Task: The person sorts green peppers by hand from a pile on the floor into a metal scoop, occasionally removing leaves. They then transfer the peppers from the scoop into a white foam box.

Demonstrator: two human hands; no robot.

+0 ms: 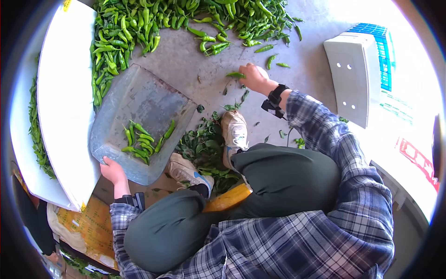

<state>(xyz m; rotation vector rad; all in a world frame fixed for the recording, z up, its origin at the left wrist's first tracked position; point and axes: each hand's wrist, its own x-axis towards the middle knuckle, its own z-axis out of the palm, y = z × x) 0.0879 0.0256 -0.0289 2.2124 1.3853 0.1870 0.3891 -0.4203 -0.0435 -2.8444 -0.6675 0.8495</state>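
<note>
My left hand [113, 171] grips the near rim of a grey metal scoop [153, 95], its fingers wrapped round the edge. Inside the scoop lies a small heap of green peppers [143, 145]. Over the floor, right of the scoop, my right hand [252, 76] has its fingers closed on a green pepper [235, 75]. Two loose peppers [272, 61] rest on the floor just beyond that hand. A large pile of green peppers [125, 28] spreads across the far floor behind the scoop.
Leaves and stems [202, 144] lie around my shoes [233, 130]. At the left stands a white box [65, 102] with peppers inside. A white carton [353, 69] and a blue crate [383, 51] are at the right. A yellow-taped box [95, 223] sits at the lower left.
</note>
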